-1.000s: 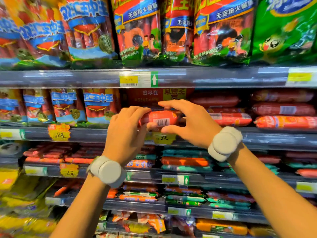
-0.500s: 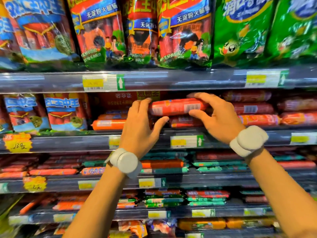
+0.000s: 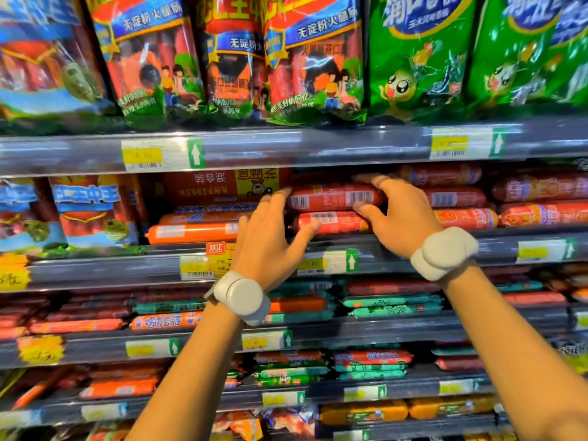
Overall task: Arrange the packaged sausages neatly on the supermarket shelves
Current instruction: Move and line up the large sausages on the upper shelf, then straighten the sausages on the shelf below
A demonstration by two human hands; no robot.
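Note:
A red packaged sausage [image 3: 331, 197] with a barcode lies on the second shelf [image 3: 413, 249], stacked on top of another red sausage [image 3: 331, 222]. My right hand [image 3: 401, 218] holds its right end, with the index finger over the top and the thumb underneath. My left hand [image 3: 270, 240] is spread, its fingertips against the sausage's left end and its thumb in front of the lower sausage. Both wrists carry white bands. More red sausages [image 3: 451, 198] are stacked to the right, and orange sausages [image 3: 191, 232] lie to the left.
Large upright sausage bags, red [image 3: 149, 58] and green [image 3: 420, 58], fill the top shelf close above my hands. Blue and red bags [image 3: 92, 211] stand at the left of the second shelf. The lower shelves hold rows of teal, red and orange sausages [image 3: 391, 302]. Price tags [image 3: 327, 262] line the shelf edges.
Both hands carried the red sausage up and to the right and set it on top of the stack. My view shifted right. My left hand's fingers have spread off the sausage.

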